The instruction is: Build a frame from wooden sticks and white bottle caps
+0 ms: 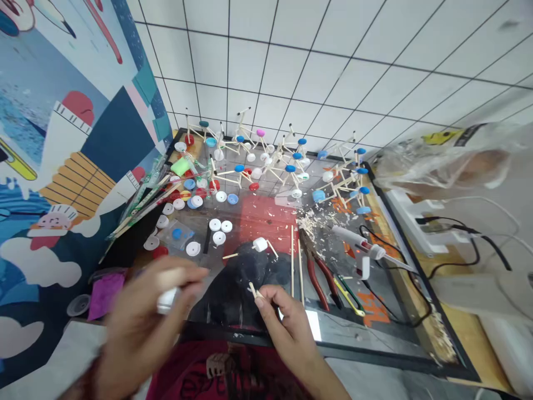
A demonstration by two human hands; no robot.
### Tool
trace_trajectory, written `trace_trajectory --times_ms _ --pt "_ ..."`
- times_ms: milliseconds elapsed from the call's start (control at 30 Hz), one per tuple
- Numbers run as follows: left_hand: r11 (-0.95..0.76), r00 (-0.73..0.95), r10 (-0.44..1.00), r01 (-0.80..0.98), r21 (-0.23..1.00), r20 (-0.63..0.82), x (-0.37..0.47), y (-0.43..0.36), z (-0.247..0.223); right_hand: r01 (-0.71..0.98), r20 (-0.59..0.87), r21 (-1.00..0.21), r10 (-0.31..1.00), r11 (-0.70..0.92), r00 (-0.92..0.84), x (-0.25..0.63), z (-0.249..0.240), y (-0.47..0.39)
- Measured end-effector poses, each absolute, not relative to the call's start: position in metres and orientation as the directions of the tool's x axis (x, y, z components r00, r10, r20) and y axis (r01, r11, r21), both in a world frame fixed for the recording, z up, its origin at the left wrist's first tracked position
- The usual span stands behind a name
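My right hand (287, 322) is closed in a pinch on a short, pale wooden stick (253, 290), over the glass tabletop near its front edge. To its left, my left hand (154, 311) is smeared by motion, fingers curved. A white round piece (166, 300) shows between its thumb and fingers; whether it is held, I cannot tell. Beyond the hands lies a white cap (260, 244) with short sticks attached or touching. A loose short stick (230, 256) is left of it. Two long thin sticks (292, 261) lie to the right, beside red-handled pliers (318, 272).
Stick figures with coloured caps (287, 161) stand along the back. White caps (219, 238) lie at left near bundled sticks (145, 208). Wood chips (310, 222) are scattered behind the pliers. A glue gun (353, 241), its cable and a yellow cutter (348, 297) lie at right.
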State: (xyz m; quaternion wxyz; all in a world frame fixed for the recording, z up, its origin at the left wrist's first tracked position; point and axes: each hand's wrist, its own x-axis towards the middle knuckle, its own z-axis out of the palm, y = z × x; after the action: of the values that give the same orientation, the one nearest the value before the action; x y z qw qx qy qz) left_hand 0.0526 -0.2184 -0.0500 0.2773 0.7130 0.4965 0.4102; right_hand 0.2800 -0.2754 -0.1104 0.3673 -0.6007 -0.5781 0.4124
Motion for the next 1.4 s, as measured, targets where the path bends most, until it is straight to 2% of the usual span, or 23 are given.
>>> trace_trajectory --times_ms 33,100,167,233,400,467,567,667,733,867,1100,1200,1267,1333,1400 --pt "-0.322 0.204 0.944 0.384 0.865 0.261 0.068 -0.223 -0.056 0.327 -0.103 -0.941 0.994 -0.090 -0.023 0.278 -0.109 -0.277" --pt "-0.089 0.283 0.959 0.196 0.977 0.031 0.095 -0.235 -0.072 0.230 -0.158 -0.963 0.985 -0.137 -0.076 0.275 -0.109 -0.282" --pt "0.043 0.285 0.957 0.061 0.997 -0.059 0.112 -0.248 -0.090 0.179 -0.198 -0.969 0.971 -0.172 -0.136 0.274 -0.112 -0.290" --pt "0.029 0.253 0.967 -0.005 1.000 -0.027 0.118 -0.260 -0.106 0.151 -0.242 -0.964 0.956 -0.218 -0.167 0.274 -0.117 -0.300" --pt "-0.134 0.168 0.976 -0.045 0.990 0.140 0.115 -0.273 -0.127 0.072 -0.373 -0.928 0.904 -0.366 -0.210 0.284 -0.125 -0.314" --pt "-0.198 0.204 0.958 -0.042 0.979 0.202 0.114 -0.272 -0.127 0.007 -0.445 -0.891 0.871 -0.453 -0.206 0.284 -0.124 -0.314" --pt "-0.292 0.299 0.911 -0.015 0.956 0.283 0.113 -0.263 -0.120 -0.190 -0.543 -0.792 0.812 -0.580 -0.214 0.279 -0.122 -0.313" --pt "-0.265 0.338 0.909 0.023 0.964 0.242 0.113 -0.253 -0.111 -0.325 -0.485 -0.791 0.855 -0.518 -0.182 0.272 -0.123 -0.310" --pt "-0.154 0.323 0.937 0.040 0.987 0.133 0.113 -0.248 -0.107 -0.274 -0.399 -0.867 0.909 -0.417 -0.120 0.269 -0.124 -0.304" --pt "0.016 0.366 0.930 0.010 1.000 -0.018 0.114 -0.241 -0.107 -0.001 -0.249 -0.968 0.968 -0.249 -0.016 0.271 -0.116 -0.293" --pt "0.127 0.377 0.919 -0.018 0.992 -0.111 0.115 -0.238 -0.110 0.339 -0.036 -0.940 0.999 -0.031 -0.009 0.272 -0.102 -0.288" --pt "0.210 0.361 0.916 -0.063 0.976 -0.174 0.116 -0.239 -0.120 0.359 0.019 -0.933 1.000 0.020 -0.008 0.271 -0.108 -0.285" --pt "0.257 0.368 0.907 -0.095 0.962 -0.206 0.118 -0.239 -0.127 0.231 -0.058 -0.971 0.998 -0.054 -0.009 0.269 -0.113 -0.283" --pt "0.293 0.377 0.896 -0.102 0.951 -0.235 0.119 -0.239 -0.133 -0.024 -0.209 -0.977 0.978 -0.210 -0.025 0.267 -0.118 -0.282" --pt "0.311 0.378 0.890 -0.095 0.946 -0.254 0.119 -0.237 -0.135 -0.349 -0.376 -0.857 0.923 -0.378 -0.078 0.264 -0.123 -0.280"
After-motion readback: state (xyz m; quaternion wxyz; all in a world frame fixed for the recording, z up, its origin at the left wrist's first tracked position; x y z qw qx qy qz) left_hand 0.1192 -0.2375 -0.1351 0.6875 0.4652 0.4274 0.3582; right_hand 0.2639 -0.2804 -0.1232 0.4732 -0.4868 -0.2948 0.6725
